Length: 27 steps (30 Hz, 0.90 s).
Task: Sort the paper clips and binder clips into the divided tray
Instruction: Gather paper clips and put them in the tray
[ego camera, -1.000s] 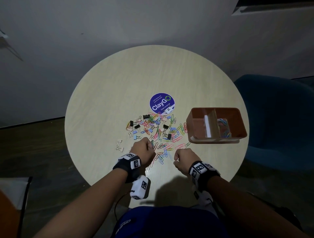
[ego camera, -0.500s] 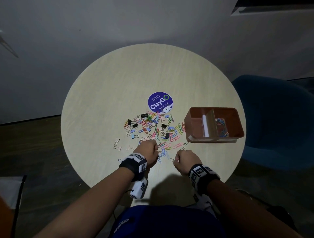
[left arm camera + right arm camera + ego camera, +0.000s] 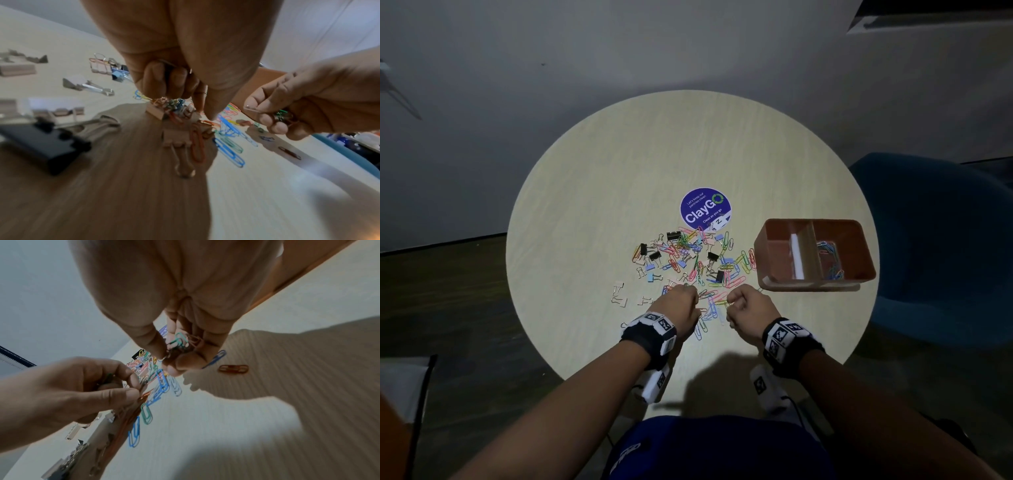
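Gathering paper clips at the near edge of the pile (image 3: 698, 267), both hands work close together on the round table (image 3: 585, 192). The left hand (image 3: 681, 305) is curled, thumb and forefinger pinching an orange paper clip (image 3: 144, 396) just above the table, with more clips tucked in the palm, a green one (image 3: 109, 376) showing between the fingers (image 3: 123, 369). The right hand (image 3: 748, 308) is also curled and cups a small bunch of paper clips (image 3: 183, 341), green and orange among them, against the palm. The tray (image 3: 859, 240) sits beyond the right hand and to its right, at the right edge of the pile; its right compartment already holds a few paper clips (image 3: 828, 257), and the left compartment shows only a pale strip that I cannot identify. So the right hand is the nearer one to the tray, and the likely next move is for it to carry its bunch up and to the right, over the tray's near wall, into the right compartment. Most clips still lie loose on the table: coloured paper clips in front of both hands, many with their long axes pointing roughly away from the person, and black, blue and pink binder clips (image 3: 654, 255) mixed in farther off and to the left of the pile. The sorting looks to be at an early stage.
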Each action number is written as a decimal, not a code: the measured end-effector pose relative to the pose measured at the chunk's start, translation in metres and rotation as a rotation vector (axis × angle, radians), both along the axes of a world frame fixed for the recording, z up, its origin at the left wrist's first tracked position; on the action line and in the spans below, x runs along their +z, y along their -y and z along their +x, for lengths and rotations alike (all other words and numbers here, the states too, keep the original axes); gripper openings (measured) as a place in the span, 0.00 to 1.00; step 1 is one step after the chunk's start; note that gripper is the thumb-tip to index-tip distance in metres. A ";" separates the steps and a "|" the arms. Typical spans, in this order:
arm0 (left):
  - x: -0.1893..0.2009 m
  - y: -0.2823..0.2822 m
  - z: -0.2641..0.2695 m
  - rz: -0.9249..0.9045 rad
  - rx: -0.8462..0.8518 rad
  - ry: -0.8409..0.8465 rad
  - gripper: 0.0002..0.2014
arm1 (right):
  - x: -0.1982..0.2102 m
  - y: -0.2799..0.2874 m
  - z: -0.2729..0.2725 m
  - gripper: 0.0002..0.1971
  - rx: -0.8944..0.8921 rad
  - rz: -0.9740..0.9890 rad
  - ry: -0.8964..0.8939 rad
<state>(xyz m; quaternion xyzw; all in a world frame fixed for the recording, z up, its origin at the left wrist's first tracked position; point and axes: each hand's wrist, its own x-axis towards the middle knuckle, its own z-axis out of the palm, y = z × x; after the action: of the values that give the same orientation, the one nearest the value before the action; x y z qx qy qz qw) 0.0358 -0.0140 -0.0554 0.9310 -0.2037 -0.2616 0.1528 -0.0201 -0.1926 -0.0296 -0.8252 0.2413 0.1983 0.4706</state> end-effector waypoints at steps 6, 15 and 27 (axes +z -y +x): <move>0.000 0.009 -0.004 0.122 -0.137 0.021 0.14 | -0.007 -0.002 0.002 0.13 0.014 0.028 -0.032; 0.008 -0.002 -0.008 -0.201 0.170 -0.011 0.08 | -0.007 -0.003 0.003 0.07 0.248 -0.252 -0.072; 0.008 -0.047 0.005 -0.323 0.459 -0.254 0.11 | -0.005 -0.010 0.007 0.05 0.359 -0.345 -0.088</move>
<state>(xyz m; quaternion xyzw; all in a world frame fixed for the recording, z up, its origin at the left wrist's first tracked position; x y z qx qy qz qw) 0.0404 0.0330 -0.0479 0.8763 -0.0065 -0.2986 0.3781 -0.0128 -0.1825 -0.0342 -0.9134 0.1415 0.2705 0.2692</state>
